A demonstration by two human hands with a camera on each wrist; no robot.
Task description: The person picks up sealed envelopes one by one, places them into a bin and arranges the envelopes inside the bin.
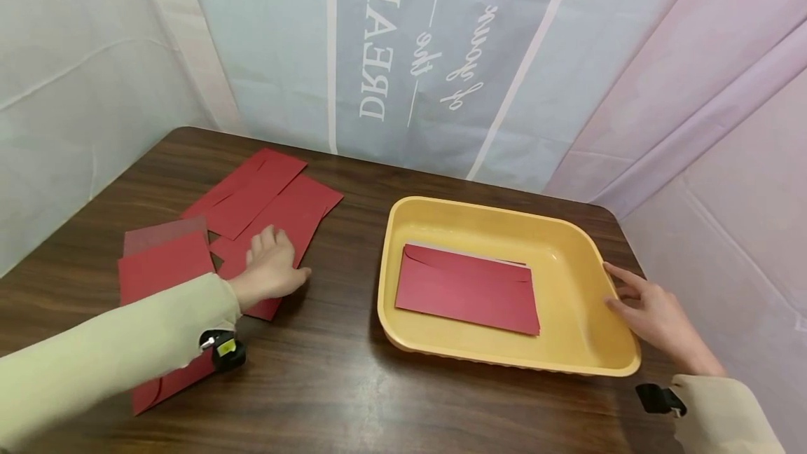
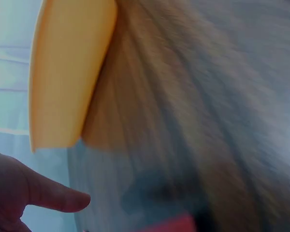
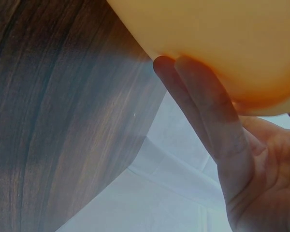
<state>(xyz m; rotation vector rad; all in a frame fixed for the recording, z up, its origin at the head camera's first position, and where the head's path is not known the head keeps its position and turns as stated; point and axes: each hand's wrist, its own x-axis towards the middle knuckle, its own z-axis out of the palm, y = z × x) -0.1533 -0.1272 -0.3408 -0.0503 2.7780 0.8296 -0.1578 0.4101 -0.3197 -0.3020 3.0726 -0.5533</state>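
On the left of the head view, my left hand (image 1: 270, 265) is over several red envelopes (image 1: 296, 205), thumb out to the side and nothing held. In the left wrist view the thumb (image 2: 58, 195) points at the table, with a red edge (image 2: 174, 224) at the bottom. My right hand (image 1: 656, 314) holds the right side of a yellow plastic basin (image 1: 567, 300), thumb over the rim. From the right wrist, straight fingers (image 3: 208, 101) show against its outer wall. A small pile of red envelopes (image 1: 466, 293) lies flat inside the basin, flap side up.
Another red envelope (image 1: 164, 265) lies nearer the table's left side, partly under my left sleeve (image 1: 126, 328). The dark wood table (image 1: 328, 398) ends at a hanging printed cloth (image 1: 277, 54) behind. Pale cloth (image 1: 744, 230) hangs at the right.
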